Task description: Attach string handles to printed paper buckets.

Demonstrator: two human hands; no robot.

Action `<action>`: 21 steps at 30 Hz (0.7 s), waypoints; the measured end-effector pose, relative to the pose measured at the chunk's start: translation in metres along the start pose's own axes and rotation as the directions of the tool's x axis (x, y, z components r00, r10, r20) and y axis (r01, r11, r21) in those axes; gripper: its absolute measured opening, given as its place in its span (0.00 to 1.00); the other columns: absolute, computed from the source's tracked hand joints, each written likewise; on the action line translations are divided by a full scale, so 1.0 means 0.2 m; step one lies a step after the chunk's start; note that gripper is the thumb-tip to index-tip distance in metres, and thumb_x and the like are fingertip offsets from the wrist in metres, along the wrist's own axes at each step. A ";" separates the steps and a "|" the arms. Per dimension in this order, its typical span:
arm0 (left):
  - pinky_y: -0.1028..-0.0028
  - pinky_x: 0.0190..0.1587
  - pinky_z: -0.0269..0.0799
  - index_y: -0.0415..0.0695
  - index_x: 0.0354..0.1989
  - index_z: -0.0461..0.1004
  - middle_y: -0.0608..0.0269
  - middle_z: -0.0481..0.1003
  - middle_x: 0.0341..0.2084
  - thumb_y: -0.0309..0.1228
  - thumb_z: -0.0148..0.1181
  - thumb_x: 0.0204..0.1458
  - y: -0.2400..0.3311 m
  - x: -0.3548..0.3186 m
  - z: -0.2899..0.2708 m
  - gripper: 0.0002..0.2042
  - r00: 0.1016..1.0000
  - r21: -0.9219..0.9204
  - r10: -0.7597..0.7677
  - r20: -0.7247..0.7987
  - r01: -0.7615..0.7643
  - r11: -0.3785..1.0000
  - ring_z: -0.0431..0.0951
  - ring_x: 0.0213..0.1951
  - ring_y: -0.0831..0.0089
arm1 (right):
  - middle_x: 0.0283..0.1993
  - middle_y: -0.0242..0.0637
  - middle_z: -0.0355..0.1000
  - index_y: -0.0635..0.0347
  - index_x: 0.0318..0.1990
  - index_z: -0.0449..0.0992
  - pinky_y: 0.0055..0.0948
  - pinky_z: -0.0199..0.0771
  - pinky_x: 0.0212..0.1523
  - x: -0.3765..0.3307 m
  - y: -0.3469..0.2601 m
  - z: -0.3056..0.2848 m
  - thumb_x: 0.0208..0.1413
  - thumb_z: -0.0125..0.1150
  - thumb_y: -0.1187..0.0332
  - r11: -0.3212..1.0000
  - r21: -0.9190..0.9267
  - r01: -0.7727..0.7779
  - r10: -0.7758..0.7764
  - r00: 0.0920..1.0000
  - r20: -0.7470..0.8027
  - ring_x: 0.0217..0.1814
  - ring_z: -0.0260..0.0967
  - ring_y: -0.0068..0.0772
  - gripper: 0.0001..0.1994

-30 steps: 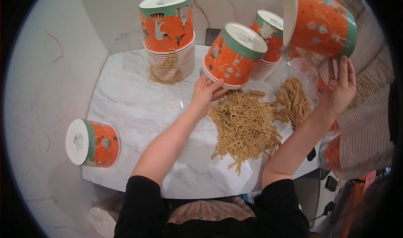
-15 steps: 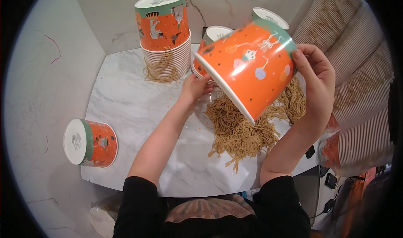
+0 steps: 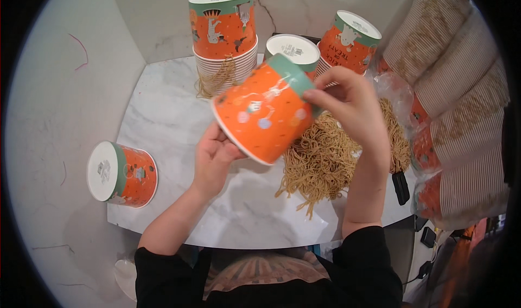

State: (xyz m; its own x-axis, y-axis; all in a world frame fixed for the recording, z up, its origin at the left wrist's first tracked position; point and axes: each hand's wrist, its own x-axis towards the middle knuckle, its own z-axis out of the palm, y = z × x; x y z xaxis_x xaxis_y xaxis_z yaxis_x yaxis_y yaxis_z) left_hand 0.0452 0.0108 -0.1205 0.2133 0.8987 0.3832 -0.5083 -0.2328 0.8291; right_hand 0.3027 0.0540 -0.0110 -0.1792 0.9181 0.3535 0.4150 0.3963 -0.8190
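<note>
Hands: left hand (image 3: 214, 156) cups the rim, right hand (image 3: 347, 104) pinches the green base of one orange paper cup (image 3: 266, 112), held tilted above the worktop (image 3: 163, 123) beside loose twine (image 3: 320, 156). Likely light, thin-walled, crushable; grip rim and base.

Both hands (image 3: 214, 158) (image 3: 350, 104) raised, fingers curled in grasp.

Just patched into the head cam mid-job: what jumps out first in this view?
An orange paper bucket with a teal band, tilted on its side mid-frame above the marble table, held between the left hand at its rim and the right hand at its base. Just beneath and to the right lies a tan heap of string handles. Matching buckets stand stacked at the back, and one lies at the table's left edge.
</note>
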 end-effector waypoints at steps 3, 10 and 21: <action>0.67 0.59 0.76 0.36 0.67 0.57 0.52 0.70 0.60 0.23 0.60 0.60 -0.01 -0.03 -0.01 0.27 0.983 0.001 -0.021 -0.184 0.021 1.000 0.74 0.60 0.69 | 0.33 0.40 0.78 0.68 0.33 0.78 0.29 0.79 0.38 0.01 0.00 0.09 0.52 0.73 0.71 1.000 0.004 -0.001 0.000 0.996 0.091 0.37 0.80 0.32 0.10; 0.70 0.57 0.75 0.35 0.68 0.49 0.51 0.66 0.60 0.16 0.58 0.58 -0.07 -0.13 -0.03 0.32 0.936 0.362 0.094 -0.339 0.038 0.931 0.72 0.61 0.66 | 0.34 0.43 0.79 0.64 0.34 0.80 0.35 0.77 0.39 -0.02 0.06 -0.10 0.50 0.69 0.70 0.805 -0.593 -0.026 0.079 0.995 0.064 0.37 0.79 0.42 0.07; 0.66 0.57 0.74 0.32 0.66 0.53 0.48 0.62 0.61 0.18 0.55 0.60 -0.24 -0.20 -0.05 0.27 0.935 0.561 0.257 -0.244 -0.080 0.824 0.68 0.64 0.60 | 0.27 0.44 0.79 0.60 0.26 0.83 0.39 0.76 0.35 0.10 0.34 0.04 0.42 0.76 0.55 0.485 -0.869 -0.093 0.454 0.877 0.159 0.31 0.78 0.44 0.16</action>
State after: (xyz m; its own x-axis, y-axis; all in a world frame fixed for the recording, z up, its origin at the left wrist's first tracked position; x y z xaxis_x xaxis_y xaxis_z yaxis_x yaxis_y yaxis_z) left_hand 0.0530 -0.0110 -0.1795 -0.1344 0.8712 0.4722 0.0328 -0.4723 0.8808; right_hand 0.3200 0.1005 -0.0638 -0.1108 0.9848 -0.1339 0.9936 0.1067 -0.0374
